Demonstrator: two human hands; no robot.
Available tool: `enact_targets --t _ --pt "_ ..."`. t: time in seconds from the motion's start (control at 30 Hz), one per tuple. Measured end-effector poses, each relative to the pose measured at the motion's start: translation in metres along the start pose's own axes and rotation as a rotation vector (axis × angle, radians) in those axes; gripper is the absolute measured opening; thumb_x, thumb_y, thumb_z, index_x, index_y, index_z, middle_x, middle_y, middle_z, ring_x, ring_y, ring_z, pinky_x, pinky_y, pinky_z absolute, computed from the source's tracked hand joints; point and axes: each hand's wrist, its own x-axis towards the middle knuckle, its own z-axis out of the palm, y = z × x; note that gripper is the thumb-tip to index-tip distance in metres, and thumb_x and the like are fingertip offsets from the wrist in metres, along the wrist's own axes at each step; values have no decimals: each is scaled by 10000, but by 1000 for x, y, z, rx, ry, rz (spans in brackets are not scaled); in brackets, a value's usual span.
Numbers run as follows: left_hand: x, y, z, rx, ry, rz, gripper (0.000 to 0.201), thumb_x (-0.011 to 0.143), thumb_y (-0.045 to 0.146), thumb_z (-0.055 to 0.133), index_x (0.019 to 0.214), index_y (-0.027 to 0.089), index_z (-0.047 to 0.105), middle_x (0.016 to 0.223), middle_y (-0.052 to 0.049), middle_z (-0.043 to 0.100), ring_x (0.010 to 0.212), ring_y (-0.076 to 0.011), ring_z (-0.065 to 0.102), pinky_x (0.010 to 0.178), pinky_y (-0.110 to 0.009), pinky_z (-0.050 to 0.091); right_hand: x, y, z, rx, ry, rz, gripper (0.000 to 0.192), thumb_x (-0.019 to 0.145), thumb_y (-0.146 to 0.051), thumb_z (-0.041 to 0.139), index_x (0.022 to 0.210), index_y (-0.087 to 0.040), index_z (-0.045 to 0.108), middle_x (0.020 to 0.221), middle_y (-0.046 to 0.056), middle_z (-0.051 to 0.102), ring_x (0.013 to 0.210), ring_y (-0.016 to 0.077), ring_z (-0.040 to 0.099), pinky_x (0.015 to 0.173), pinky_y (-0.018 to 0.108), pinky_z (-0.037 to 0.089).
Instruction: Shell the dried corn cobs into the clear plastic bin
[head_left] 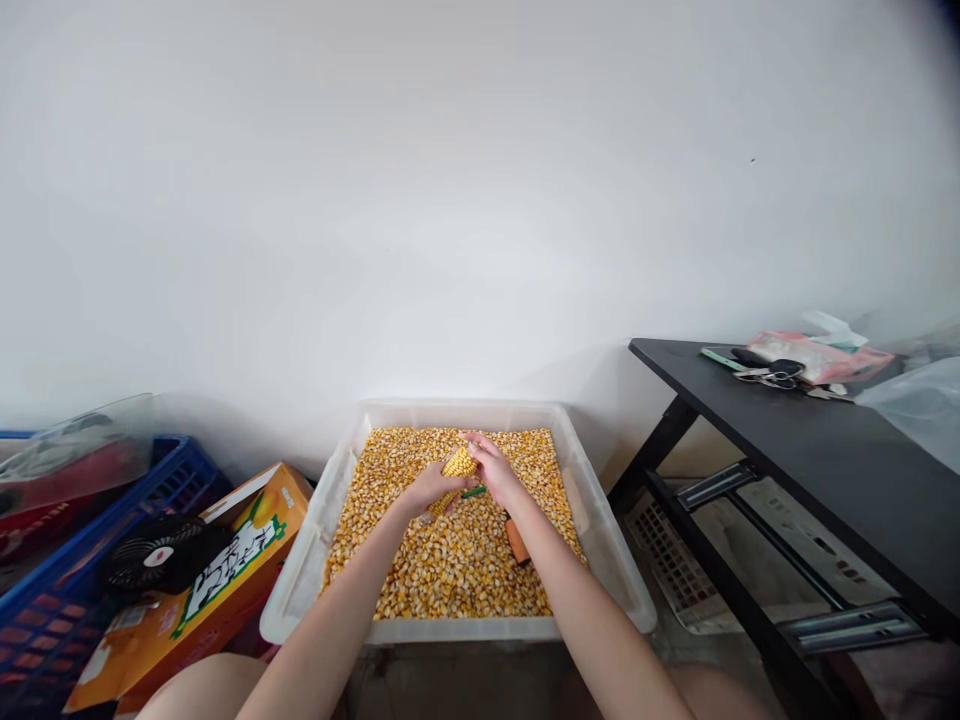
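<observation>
A corn cob (459, 462) with yellow kernels in rows is held between my two hands, above a tub of loose kernels. My left hand (433, 484) is closed around its left side. At the upper right end, my right hand (491, 468) grips the cob with bent fingers. More rowed kernels (441, 506) show just below my left hand; I cannot tell if they belong to the same cob. A small green thing (474, 491) lies under my hands. An orange-brown block-like object (516, 542) rests on the kernels, partly covered by my right forearm.
The kernels fill a translucent plastic tub (611, 545) against the white wall. On the left are a blue crate (56, 575), a small black fan (154, 555) and an orange carton (225, 570). A black table (795, 440) at right bears keys (780, 373) and a tissue pack (817, 355).
</observation>
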Motion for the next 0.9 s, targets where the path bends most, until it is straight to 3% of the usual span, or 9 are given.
enact_targets --t 0.1,0.23,0.4,0.7,0.9 --pt "-2 4 1 6 33 -26 320 659 395 687 810 140 568 496 42 512 380 -79 451 375 -200 376 2 0 1 73 -59 36 356 674 -447 610 963 -240 618 862 16 654 747 177 594 626 274 446" --pt "1 3 3 91 65 22 309 657 388 686 794 140 562 493 43 515 395 -78 457 389 -195 383 3 1 3 43 -1 61 384 694 -533 590 919 -222 611 845 18 645 755 172 589 643 274 450" --pt "3 -2 4 159 46 51 273 674 377 668 744 136 560 476 39 509 378 -76 441 374 -195 363 2 5 3 -72 61 18 367 632 -479 682 876 -210 629 862 25 650 764 177 577 675 283 438" --pt "2 0 3 139 70 13 215 663 316 665 743 144 562 475 42 514 379 -84 452 378 -200 377 -1 -3 2 -97 -13 -43 350 712 -521 590 851 -214 685 880 37 662 815 189 567 719 287 426" --pt "6 -7 3 307 136 72 193 664 304 650 713 141 559 466 32 530 376 -94 475 381 -198 376 4 9 4 -137 115 -18 324 636 -497 675 776 -206 653 784 17 646 797 193 572 717 288 424"
